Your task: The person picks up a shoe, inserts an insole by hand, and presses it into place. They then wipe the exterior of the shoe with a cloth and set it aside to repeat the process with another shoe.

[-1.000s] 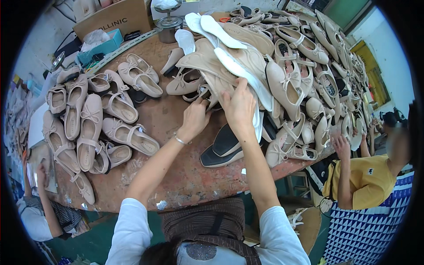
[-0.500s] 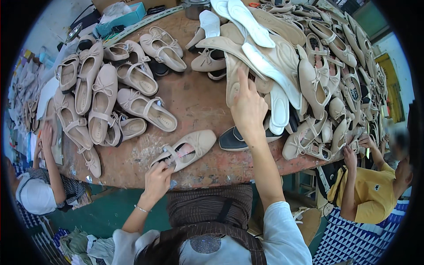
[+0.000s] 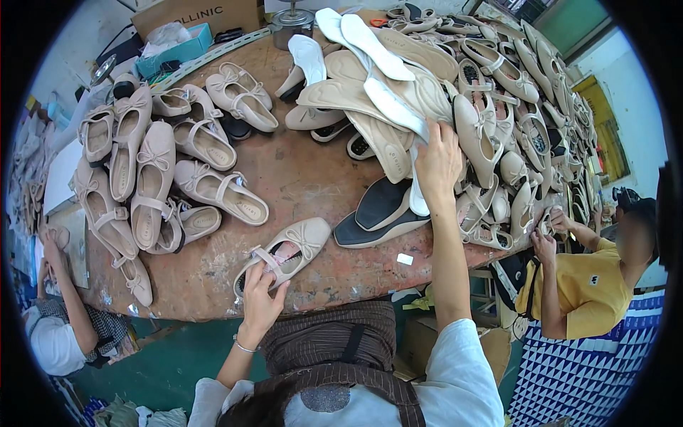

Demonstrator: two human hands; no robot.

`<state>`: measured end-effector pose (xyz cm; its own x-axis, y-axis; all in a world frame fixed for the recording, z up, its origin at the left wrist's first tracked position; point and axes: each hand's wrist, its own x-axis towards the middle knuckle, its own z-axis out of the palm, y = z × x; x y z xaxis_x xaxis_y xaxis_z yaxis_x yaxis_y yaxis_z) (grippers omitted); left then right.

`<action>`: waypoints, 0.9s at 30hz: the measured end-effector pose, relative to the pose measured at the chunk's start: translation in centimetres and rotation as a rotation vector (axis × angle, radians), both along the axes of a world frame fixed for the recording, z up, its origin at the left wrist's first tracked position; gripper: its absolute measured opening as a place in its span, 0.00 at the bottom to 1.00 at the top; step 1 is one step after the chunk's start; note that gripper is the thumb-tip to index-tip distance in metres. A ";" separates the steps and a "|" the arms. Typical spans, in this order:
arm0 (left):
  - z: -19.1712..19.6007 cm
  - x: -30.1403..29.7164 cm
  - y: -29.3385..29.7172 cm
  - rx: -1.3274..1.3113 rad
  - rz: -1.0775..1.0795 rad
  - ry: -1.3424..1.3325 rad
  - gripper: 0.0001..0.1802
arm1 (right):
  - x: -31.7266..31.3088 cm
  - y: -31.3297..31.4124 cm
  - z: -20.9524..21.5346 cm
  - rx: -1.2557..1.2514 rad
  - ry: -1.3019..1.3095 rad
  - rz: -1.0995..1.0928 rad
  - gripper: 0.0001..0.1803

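A beige flat shoe with a bow and strap lies on the table in front of me. My left hand grips it at the heel end, fingers at the strap and opening. My right hand reaches into the heap of insoles, its fingers curled on a white insole; the fingertips are partly hidden. Beige insoles and another white insole overlap to the left of that hand. Below them rests a black-lined beige piece, beside a small white slip.
Several strapped beige shoes cluster at the left of the wooden table. A large pile of shoes covers its right side. Behind stand a metal canister and a blue box. Co-workers sit at left and right.
My right hand has moved from pointing over a beige insole to curling on a white one to the right. Insoles shifted, uncovering the black-lined piece and white slip. My left hand stays at the shoe.
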<state>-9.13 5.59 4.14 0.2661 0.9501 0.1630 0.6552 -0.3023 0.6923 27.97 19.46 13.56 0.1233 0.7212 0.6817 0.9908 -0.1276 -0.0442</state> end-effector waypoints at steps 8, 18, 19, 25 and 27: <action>0.0 0.1 -0.7 -0.006 0.047 -0.010 0.09 | 2.6 2.0 4.5 -0.114 0.707 0.040 0.12; 5.3 1.0 2.8 -0.062 0.175 -0.288 0.08 | -8.7 -7.7 6.0 -0.333 1.817 0.750 0.41; 5.2 1.0 2.7 -0.018 0.154 -0.215 0.06 | -9.6 -9.0 5.0 -0.257 1.756 0.768 0.45; 2.5 -1.7 -1.6 0.137 0.341 0.067 0.08 | -5.6 -14.5 1.2 -0.248 2.199 1.288 0.39; 1.8 -2.2 -3.0 0.131 0.422 0.081 0.10 | -5.1 -15.3 0.2 -0.347 1.940 1.153 0.25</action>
<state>-11.32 2.55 5.94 -0.1237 0.9509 0.2836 0.7903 -0.0785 0.6077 22.89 4.14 13.74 -0.1539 0.9723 0.1759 -0.5568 0.0618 -0.8283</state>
